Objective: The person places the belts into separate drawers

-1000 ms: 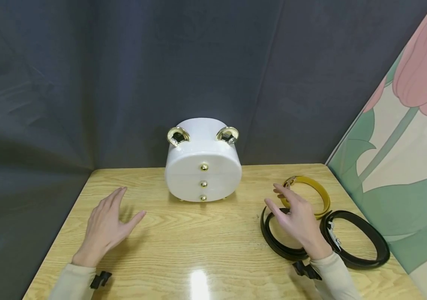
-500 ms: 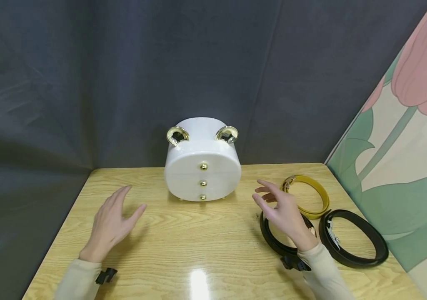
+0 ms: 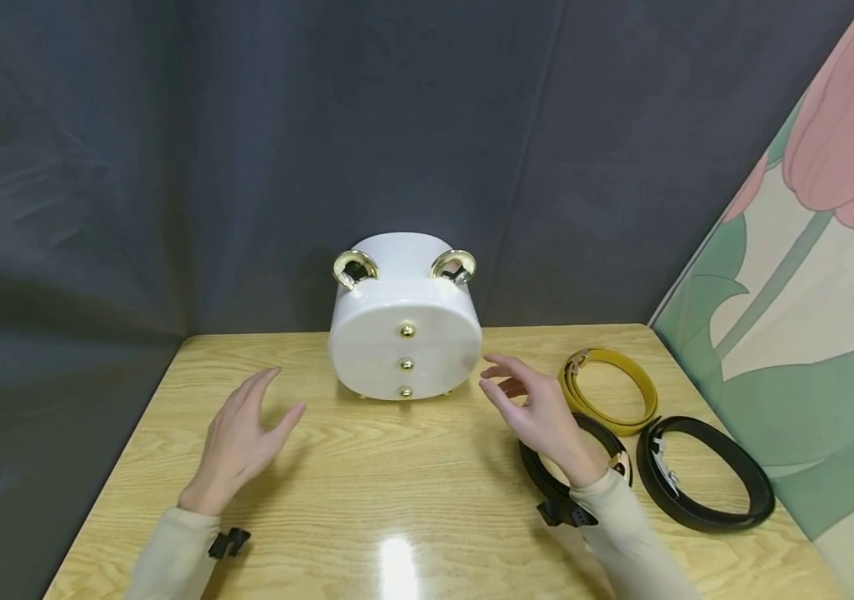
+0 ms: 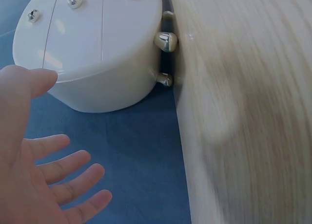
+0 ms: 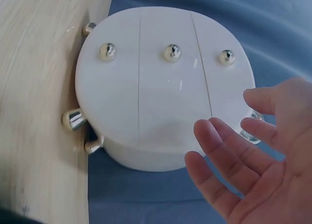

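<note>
At the back of the table stands a white oval box (image 3: 427, 346) with gold ear-shaped rings on top. Three gold knobs run down its front, one on each of three drawers, and small gold feet hold it up. My left hand (image 3: 239, 446) hovers over the table left of the box, fingers spread and touching nothing. To the right of the box my right hand (image 3: 542, 417) is raised, its fingers loosely bent with nothing in them. In the right wrist view the box's front (image 5: 165, 102) fills the middle, the drawer seams visible and all closed.
On the right lie three coiled belts: a yellow belt (image 3: 640, 392), a black belt (image 3: 535, 471) partly behind my right forearm, and another black belt (image 3: 760, 492). Dark cloth (image 3: 269, 167) hangs behind the table (image 3: 367, 500); a flower-patterned cloth (image 3: 794, 367) borders the right.
My right hand has moved left, from above the belts toward the box. My left hand has shifted slightly right. The box and belts stay where they were.
</note>
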`<state>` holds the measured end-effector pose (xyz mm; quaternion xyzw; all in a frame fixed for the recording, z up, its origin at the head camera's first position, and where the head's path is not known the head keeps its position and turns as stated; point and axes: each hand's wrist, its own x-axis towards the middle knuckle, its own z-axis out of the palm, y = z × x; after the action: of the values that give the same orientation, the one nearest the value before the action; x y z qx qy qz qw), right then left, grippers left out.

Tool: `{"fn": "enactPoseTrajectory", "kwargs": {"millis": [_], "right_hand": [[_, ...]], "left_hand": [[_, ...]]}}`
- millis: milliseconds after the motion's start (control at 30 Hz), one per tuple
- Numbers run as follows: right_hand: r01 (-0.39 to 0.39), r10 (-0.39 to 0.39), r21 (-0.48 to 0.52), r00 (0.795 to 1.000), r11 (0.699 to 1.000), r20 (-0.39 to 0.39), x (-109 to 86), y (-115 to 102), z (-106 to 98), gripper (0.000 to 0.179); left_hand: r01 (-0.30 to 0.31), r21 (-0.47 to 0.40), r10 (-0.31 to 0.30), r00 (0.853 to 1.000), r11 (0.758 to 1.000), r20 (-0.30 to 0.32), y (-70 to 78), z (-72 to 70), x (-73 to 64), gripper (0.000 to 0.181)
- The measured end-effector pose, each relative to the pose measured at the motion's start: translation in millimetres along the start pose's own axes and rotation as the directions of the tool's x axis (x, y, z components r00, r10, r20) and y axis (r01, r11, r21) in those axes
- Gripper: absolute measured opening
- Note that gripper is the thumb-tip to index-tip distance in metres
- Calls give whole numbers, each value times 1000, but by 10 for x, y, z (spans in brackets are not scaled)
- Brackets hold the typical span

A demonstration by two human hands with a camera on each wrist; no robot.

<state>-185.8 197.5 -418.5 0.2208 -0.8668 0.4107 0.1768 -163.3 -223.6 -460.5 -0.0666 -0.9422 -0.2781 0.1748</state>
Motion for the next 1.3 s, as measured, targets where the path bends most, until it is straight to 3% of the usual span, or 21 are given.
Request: {"fn": "enactPoseTrajectory", "kwargs": {"millis": [300, 467, 833, 1033, 1167, 1300], "right_hand": [[4, -6, 30, 999, 1000, 39, 103, -139, 137, 40], [-19, 9, 124, 997, 992, 79, 175, -222, 219, 44], [-155, 94, 376, 980, 914, 176, 495, -325, 353, 49], [-152, 49, 450, 971, 880, 233, 656, -366, 421, 48], [-168, 30, 514, 963, 841, 266, 736, -355, 463, 45], [-192, 27, 536, 953, 822, 300, 756, -351, 498, 44]], "left_hand": [[26, -89, -23, 999, 996, 30, 153, 116, 77, 77], [33, -165, -27, 999, 986, 41, 193, 192, 129, 79], [14, -362, 0, 999, 932, 39, 422, 221, 447, 77], [20, -412, -9, 999, 911, 31, 501, 267, 561, 78], [34, -420, -9, 998, 907, 62, 510, 307, 598, 79], [33, -404, -6, 998, 914, 69, 516, 334, 596, 78]]}}
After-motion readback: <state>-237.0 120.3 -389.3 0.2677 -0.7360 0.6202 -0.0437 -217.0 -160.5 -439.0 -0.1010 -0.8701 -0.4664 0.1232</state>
